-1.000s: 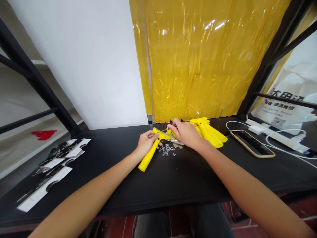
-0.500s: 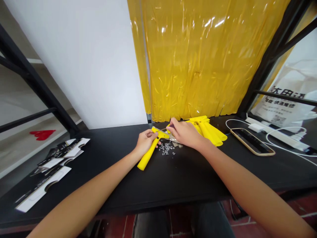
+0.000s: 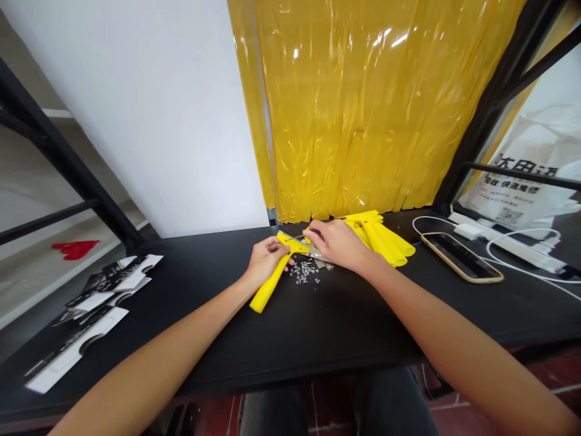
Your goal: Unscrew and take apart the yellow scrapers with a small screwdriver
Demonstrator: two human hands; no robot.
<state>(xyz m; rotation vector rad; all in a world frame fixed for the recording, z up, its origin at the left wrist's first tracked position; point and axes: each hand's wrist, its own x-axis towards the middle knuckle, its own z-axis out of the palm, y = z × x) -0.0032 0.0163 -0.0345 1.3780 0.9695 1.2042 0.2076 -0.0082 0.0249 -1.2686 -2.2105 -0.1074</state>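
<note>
My left hand [image 3: 267,261] is closed around a yellow T-shaped scraper [image 3: 269,289], whose handle slants down toward me. A metal strip runs along the scraper's wide head. My right hand [image 3: 338,241] is closed on a small screwdriver [image 3: 307,234]; its yellow end shows at the fingertips, and its thin shaft points left at the scraper head. The fingers hide most of the screwdriver. Just below the two hands, loose small screws and nuts [image 3: 303,272] lie scattered on the black table [image 3: 290,339]. Metal blades [image 3: 323,264] lie partly under my right hand.
More yellow scrapers [image 3: 385,241] are piled behind my right wrist. A phone [image 3: 463,257] lies to the right, near a white power strip [image 3: 521,242] with white cables. Printed card sleeves [image 3: 82,345] lie at the left. A yellow plastic curtain [image 3: 363,121] hangs behind the table.
Both hands keep nearly the same place and grip. The right fingers have shifted slightly around the screwdriver, and the whole view has moved a little.
</note>
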